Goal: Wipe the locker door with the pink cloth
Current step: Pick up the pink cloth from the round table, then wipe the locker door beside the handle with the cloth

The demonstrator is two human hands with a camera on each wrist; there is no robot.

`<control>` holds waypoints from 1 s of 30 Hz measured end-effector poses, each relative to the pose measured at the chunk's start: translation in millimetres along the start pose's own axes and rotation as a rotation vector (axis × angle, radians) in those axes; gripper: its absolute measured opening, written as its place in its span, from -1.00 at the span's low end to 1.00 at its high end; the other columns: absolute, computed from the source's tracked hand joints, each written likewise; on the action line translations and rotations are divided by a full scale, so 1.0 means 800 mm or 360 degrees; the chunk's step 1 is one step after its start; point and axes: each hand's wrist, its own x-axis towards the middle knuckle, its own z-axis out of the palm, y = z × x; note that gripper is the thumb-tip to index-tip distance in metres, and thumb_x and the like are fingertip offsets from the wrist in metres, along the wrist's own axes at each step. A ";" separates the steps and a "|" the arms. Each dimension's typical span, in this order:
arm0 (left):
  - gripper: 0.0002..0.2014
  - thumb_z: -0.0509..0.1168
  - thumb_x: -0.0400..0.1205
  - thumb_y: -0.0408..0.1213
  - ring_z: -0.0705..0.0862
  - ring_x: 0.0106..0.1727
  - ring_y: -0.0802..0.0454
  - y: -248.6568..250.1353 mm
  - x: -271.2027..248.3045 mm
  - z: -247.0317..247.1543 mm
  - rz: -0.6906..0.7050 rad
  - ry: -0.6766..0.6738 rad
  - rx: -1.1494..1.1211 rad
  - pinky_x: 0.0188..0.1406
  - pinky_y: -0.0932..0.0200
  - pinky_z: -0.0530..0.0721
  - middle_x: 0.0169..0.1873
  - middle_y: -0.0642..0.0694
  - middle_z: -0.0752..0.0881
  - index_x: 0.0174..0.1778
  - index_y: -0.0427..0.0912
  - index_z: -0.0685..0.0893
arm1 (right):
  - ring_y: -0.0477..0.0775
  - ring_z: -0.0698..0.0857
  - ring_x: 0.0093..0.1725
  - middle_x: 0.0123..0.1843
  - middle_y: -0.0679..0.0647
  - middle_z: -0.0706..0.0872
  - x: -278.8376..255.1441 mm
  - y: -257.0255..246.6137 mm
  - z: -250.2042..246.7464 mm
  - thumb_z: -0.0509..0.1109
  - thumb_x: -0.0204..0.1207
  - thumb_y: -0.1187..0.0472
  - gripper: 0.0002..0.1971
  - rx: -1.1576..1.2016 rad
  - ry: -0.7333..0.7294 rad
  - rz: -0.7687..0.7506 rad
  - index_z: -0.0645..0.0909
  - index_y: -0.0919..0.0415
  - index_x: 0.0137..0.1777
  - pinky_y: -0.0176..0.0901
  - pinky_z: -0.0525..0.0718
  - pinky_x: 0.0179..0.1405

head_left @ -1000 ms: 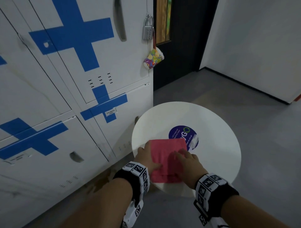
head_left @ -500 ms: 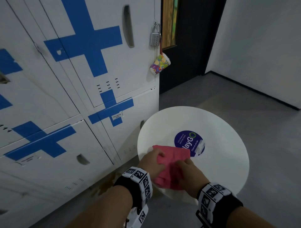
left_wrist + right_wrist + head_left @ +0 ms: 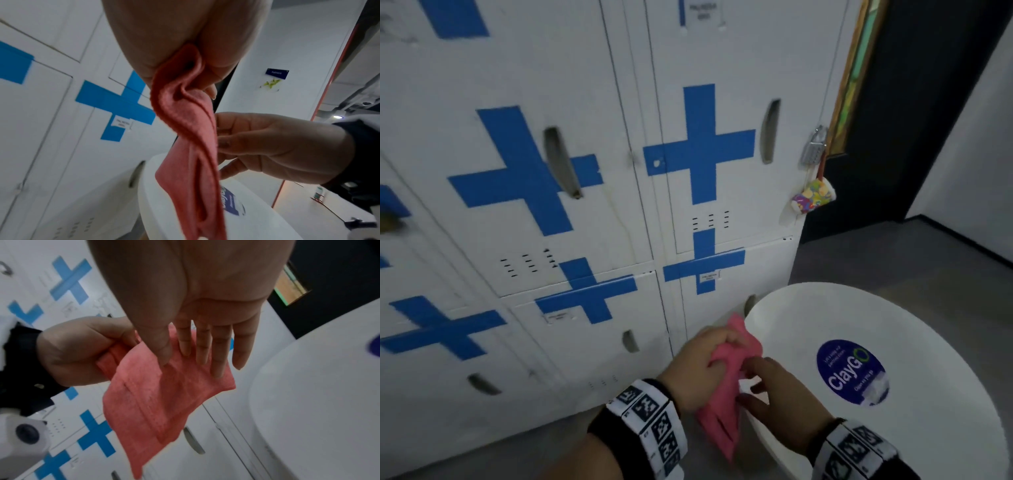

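Observation:
The pink cloth (image 3: pixel 726 387) hangs off the left edge of the round white table (image 3: pixel 914 318), gathered in my left hand (image 3: pixel 700 363), whose fingers curl round its top. From below, the left wrist view shows the cloth (image 3: pixel 193 146) pinched in that fist and trailing down. My right hand (image 3: pixel 780 387) lies beside it with straight fingers (image 3: pixel 218 353) touching the cloth (image 3: pixel 156 399) and gripping nothing. White locker doors (image 3: pixel 726 113) with blue tape crosses stand just behind and left of both hands.
A combination padlock (image 3: pixel 813 150) and a colourful small pouch (image 3: pixel 813 197) hang at the right edge of the lockers. A dark door (image 3: pixel 914 102) stands to their right. The table carries a round blue sticker (image 3: pixel 851 371). Grey floor (image 3: pixel 893 253) lies beyond.
The cloth has been lifted off the tabletop and bunched in my left hand, moving left past the table edge. My right hand has let go. The view has swung up toward the lockers.

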 end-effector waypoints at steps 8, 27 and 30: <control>-0.57 0.13 0.56 -0.46 0.57 0.16 0.30 0.016 -0.049 -0.085 0.0021 0.0342 0.0006 0.13 0.42 0.57 0.16 0.16 0.63 0.18 0.12 0.65 | -0.25 0.58 0.12 0.13 -0.30 0.55 0.030 -0.079 -0.006 0.34 0.53 0.10 -0.74 0.0221 0.0094 -0.0361 0.46 -0.21 0.16 -0.38 0.55 0.08; -0.63 0.15 0.35 -0.46 0.68 -0.02 0.19 0.017 -0.140 -0.216 0.0278 0.0486 0.0322 0.14 0.18 0.60 -0.19 0.17 0.75 -0.22 0.06 0.76 | -0.22 0.67 0.06 -0.01 -0.05 0.74 0.078 -0.210 0.025 0.60 0.28 0.15 -0.17 0.0570 0.0109 -0.0245 0.19 -0.10 0.46 -0.33 0.55 0.13; -0.62 0.15 0.36 -0.41 0.63 0.02 0.26 0.012 -0.141 -0.221 0.0210 0.0581 0.0337 0.16 0.22 0.56 -0.17 0.27 0.70 -0.27 0.23 0.69 | -0.13 0.72 -0.10 -0.14 0.00 0.74 0.087 -0.222 0.017 0.51 0.38 0.30 -0.72 0.0454 0.0124 -0.0335 0.57 0.07 0.05 -0.17 0.71 0.01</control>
